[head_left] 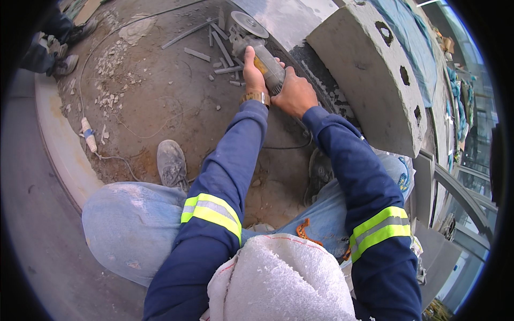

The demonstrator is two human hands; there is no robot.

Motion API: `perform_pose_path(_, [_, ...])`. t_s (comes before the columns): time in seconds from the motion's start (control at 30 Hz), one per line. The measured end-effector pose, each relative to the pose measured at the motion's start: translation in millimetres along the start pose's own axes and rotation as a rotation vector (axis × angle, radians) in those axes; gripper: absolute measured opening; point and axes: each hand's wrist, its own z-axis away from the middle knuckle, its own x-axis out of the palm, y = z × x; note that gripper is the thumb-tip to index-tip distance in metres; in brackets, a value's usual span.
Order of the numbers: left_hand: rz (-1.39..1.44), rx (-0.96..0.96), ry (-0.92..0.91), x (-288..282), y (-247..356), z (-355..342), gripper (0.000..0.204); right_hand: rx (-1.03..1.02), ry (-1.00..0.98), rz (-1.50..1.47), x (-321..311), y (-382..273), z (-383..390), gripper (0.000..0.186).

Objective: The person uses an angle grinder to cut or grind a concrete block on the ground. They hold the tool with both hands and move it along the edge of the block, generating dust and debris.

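Observation:
An angle grinder with a round disc is held at the upper middle, tilted with the disc end away from me. My left hand grips its body near the head, thumb along the side, a watch on the wrist. My right hand is closed round the rear of the body, where a cord hangs below. The disc is beside the edge of a dark, chipped strip and a pale slab. Several cut grey strips lie on the dusty floor just left of the grinder.
A concrete block with holes stands at the right, blue sheeting behind it. Another person's boots are at the upper left, near rubble. A cord with a connector runs along the left, beside a pale ledge.

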Motion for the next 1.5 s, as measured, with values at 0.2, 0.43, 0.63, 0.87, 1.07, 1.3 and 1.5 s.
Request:
perform_pose_path(0.2, [-0.008,0.003,0.011,2.5,2.9,-3.4,0.074,0.007,0.006,0.012,-0.1,-3.1,-5.0,0.067])
perform_pose_path(0.43, [0.0,-0.014,0.02,3.3,9.0,-10.0,0.074,0.023,-0.002,0.006,0.0,-9.1,-14.0,0.072])
perform_pose_path(0.63, [-0.014,0.014,0.009,2.6,13.9,-17.1,0.072,0.022,0.016,0.026,5.5,-9.7,-24.6,0.069])
perform_pose_path(0.87, [-0.021,0.027,-0.013,3.8,17.2,-21.6,0.072,0.053,-0.007,0.031,2.0,-15.8,-28.1,0.067])
perform_pose_path(1.07, [-0.032,0.048,-0.023,1.4,21.0,-29.5,0.073,0.025,0.004,0.009,3.7,-17.0,-34.3,0.075])
perform_pose_path(1.3, [-0.048,0.046,-0.024,3.3,24.7,-34.2,0.072,0.025,0.02,0.011,5.0,-18.4,-40.9,0.077])
perform_pose_path(1.5, [-0.032,0.03,-0.01,4.7,22.6,-31.6,0.072,0.033,0.009,0.019,2.0,-19.0,-37.5,0.067])
